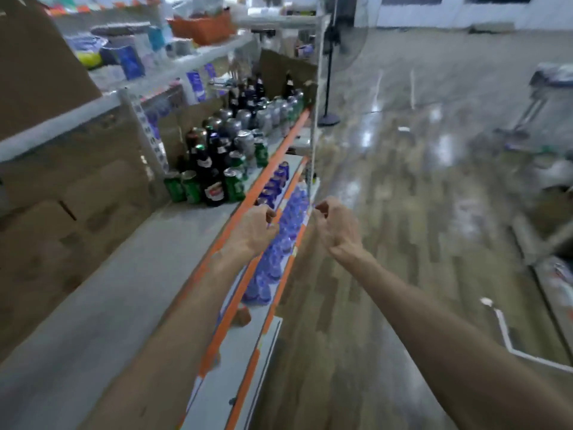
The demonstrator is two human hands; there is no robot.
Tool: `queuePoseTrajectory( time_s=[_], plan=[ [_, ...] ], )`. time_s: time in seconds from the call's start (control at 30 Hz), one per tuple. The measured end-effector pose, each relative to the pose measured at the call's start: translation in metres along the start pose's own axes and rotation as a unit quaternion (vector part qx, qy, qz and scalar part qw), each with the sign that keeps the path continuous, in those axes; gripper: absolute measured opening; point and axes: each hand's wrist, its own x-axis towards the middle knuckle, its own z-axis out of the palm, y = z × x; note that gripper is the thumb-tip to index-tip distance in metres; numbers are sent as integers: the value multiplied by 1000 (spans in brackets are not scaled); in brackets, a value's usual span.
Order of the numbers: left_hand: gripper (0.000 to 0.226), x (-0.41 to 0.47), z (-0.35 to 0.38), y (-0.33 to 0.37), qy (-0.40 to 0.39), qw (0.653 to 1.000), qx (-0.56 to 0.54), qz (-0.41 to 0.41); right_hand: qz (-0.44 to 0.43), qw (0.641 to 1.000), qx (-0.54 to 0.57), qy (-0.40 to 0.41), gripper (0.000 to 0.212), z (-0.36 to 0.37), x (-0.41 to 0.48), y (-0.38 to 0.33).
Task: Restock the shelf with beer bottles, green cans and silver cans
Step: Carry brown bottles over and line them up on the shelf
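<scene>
Bare, your left hand point(255, 226) and right hand point(336, 226) hang side by side over the shelf point(130, 287) edge, fingers curled loosely, holding nothing. Farther at 11 o'clock, green cans point(192, 187) front the beer bottles point(214, 178); silver cans point(245, 141) stand behind, toward 12.

Only the two arms and hands of the person are in view. Both forearms are bare along all the length that shows, from the lower edge of the picture up to the wrists; no sleeve or cuff covers them. The left hand point(259, 226) has no glove, and no watch or band shows at its wrist. The right hand point(336, 226) is also without glove, watch or bracelet. The picture is too blurred to tell about rings on the fingers point(270, 214).
</scene>
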Motion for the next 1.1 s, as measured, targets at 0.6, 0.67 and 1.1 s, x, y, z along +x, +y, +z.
queuePoseTrajectory(
  time_s=[0.6,0.67,1.1],
  plan=[
    [28,218,90,137,21,1000,16,14,-32,999,-7,-4,18,-87,207,104],
    [30,252,96,136,24,1000,13,1,-40,999,-15,-11,19,-81,243,105],
    [30,459,91,153,62,996,10,-64,-84,993,-12,-78,13,-57,464,90]
  ],
)
